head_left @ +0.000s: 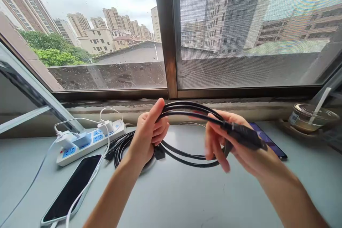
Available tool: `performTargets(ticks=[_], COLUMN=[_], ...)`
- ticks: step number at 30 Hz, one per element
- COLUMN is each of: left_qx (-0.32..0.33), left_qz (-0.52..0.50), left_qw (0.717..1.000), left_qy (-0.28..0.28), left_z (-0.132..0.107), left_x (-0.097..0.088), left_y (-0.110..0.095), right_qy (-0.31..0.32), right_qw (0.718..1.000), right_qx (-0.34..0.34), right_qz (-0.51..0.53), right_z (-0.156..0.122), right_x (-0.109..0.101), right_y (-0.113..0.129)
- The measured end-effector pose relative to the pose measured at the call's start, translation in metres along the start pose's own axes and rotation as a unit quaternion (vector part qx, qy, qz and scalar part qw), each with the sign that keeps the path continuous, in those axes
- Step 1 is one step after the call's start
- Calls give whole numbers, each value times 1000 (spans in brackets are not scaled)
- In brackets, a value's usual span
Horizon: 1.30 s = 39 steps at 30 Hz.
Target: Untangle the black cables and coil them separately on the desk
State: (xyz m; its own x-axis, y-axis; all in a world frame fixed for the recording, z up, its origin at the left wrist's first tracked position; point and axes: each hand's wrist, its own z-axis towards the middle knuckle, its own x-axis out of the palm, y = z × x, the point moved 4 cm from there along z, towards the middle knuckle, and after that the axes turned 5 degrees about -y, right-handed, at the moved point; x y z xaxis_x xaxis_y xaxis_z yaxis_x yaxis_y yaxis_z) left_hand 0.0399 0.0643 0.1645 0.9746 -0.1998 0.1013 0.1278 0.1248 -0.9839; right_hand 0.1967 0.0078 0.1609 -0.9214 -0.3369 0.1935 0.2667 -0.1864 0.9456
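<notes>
A looped black cable (189, 164) is held up between my two hands above the desk. My left hand (149, 131) is closed round the left side of the loops, thumb on top. A small black plug (159, 152) hangs just below its fingers. At the right side of the loops is my right hand (221, 139), with its fingers curled about the cable and partly blurred. A larger black connector (245, 135) lies across the back of this hand and wrist. Behind my left hand, another coiled black cable (125, 149) rests on the desk, partly hidden.
A white power strip (91, 142) with plugged-in chargers stands at the left. In front of it lies a phone (74, 188) with a white cable across it. Behind my right hand is another phone (269, 142). A lidded cup with a straw (307, 121) stands far right, near the window.
</notes>
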Motion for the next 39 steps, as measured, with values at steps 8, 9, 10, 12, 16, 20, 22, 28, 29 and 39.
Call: performTargets(ticks=[8, 9, 10, 12, 16, 20, 22, 28, 29, 39], left_qx=[-83, -84, -81, -74, -85, -77, -72, -109, -138, -119], left_qz=[53, 56, 60, 71, 92, 156, 227, 363, 343, 312], left_qw=[994, 994, 994, 994, 992, 983, 967, 922, 925, 942], left_qy=[-40, -37, -34, -26, -3, 64, 90, 85, 93, 43], left_z=[12, 12, 11, 10, 7, 12, 18, 32, 31, 36], left_x=[-6, -5, -5, -3, 4, 8, 4, -12, -12, -12], left_y=[6, 7, 7, 7, 12, 21, 30, 59, 61, 55], right_qy=[-149, -137, -117, -92, -179, -213, -219, -234, -236, -260], right_qw=[966, 965, 966, 962, 858, 802, 823, 857, 858, 771], right_qx=[-134, -136, -132, -123, -128, -124, -135, -194, -201, -122], right_qz=[-165, -179, -188, -225, -464, -544, -506, -416, -410, -568], right_z=[3, 2, 1, 0, 3, 16, 22, 28, 28, 38], right_x=[-22, -23, -23, -23, -26, -33, -40, -44, -44, -58], right_y=[17, 19, 19, 19, 13, 1, -3, -6, -6, -17])
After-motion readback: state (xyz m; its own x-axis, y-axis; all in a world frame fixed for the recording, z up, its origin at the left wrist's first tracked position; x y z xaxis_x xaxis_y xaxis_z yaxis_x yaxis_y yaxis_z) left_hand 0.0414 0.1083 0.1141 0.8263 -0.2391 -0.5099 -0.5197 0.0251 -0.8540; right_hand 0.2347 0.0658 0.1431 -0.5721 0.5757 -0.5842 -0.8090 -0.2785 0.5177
